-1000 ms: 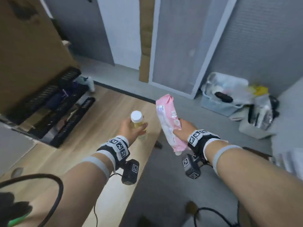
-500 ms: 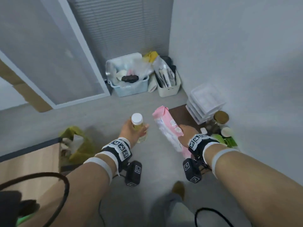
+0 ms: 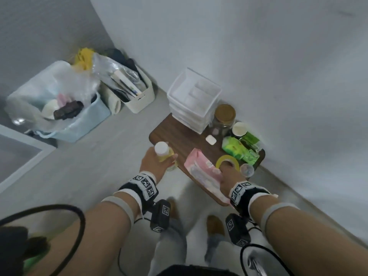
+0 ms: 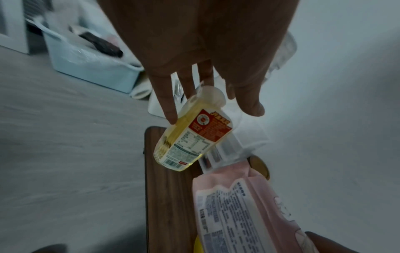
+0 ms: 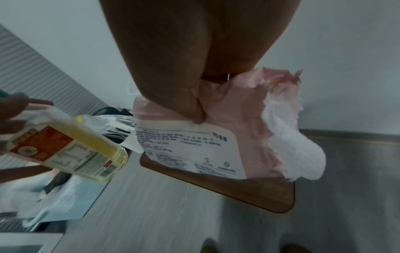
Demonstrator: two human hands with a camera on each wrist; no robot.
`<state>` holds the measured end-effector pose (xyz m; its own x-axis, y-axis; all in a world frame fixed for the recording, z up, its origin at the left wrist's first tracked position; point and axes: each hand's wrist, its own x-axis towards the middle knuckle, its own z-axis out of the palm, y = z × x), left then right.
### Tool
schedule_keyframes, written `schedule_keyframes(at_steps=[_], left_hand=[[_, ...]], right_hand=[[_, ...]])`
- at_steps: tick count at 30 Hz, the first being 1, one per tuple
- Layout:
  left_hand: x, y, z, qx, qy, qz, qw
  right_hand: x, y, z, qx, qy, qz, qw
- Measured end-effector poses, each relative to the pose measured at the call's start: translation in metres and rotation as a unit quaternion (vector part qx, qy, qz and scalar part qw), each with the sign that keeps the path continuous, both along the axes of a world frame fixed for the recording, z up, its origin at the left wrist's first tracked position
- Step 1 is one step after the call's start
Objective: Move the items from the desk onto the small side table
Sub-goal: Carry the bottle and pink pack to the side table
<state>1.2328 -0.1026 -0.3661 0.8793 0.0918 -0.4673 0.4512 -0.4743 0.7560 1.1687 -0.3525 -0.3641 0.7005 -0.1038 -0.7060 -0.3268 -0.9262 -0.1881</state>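
A pale grey floor (image 3: 83, 168) meets a plain white wall (image 3: 258, 56) in a corner of the room. On the floor against the wall stand a light blue bin (image 3: 79, 124) lined with clear plastic and a white box (image 3: 143, 96) of papers. A small dark wood side table (image 3: 179, 136) sits against the wall. At its back are stacked white trays (image 3: 194, 96), a brown-lidded jar (image 3: 224, 118), a white cup (image 3: 239, 129), green packets (image 3: 238, 149) and a small white case (image 3: 210, 139). Nearer are a yellow tape roll (image 3: 228, 162) and a small clear cup (image 3: 247, 170).

The right hand (image 3: 231, 177) grips a pink tissue pack (image 3: 201, 169) by its end, over the table's near edge; whether it touches the wood is unclear. The left hand (image 3: 154, 163) holds a white-capped bottle of yellow liquid (image 3: 164, 154), fingers around its upper part, at the table's left edge, just beside the pack.
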Motion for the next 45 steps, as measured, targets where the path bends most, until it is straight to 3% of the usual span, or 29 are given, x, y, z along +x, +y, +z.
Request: schedule_keyframes(at_steps=[5,11,20,27,32,35,45], left_hand=[[0.045,-0.032,-0.09,-0.017,0.021,-0.087,0.996],[0.075,-0.077,-0.17,0.001,0.021,-0.171,0.985],[0.091,-0.127,-0.242,-0.006,-0.004,-0.221,0.975],[0.097,-0.151,-0.26,0.008,-0.019,-0.255,0.967],[0.091,-0.15,-0.248,-0.023,0.012,-0.281,0.959],[0.088,-0.132,-0.222,0.008,0.02,-0.289,0.957],[0.072,-0.043,-0.02,0.04,0.0,-0.21,0.977]], right_hand=[[-0.006,-0.009,-0.091,0.0,0.005,-0.047,0.999],[-0.013,-0.015,-0.186,-0.057,0.022,0.042,0.997],[-0.03,-0.035,-0.253,-0.092,0.026,0.005,0.995],[-0.034,-0.033,-0.283,-0.039,0.071,-0.004,0.997],[-0.035,-0.033,-0.263,-0.014,0.05,-0.026,0.998],[-0.031,-0.04,-0.231,0.005,0.023,-0.03,0.999],[0.048,-0.032,-0.024,0.001,-0.045,0.019,0.999]])
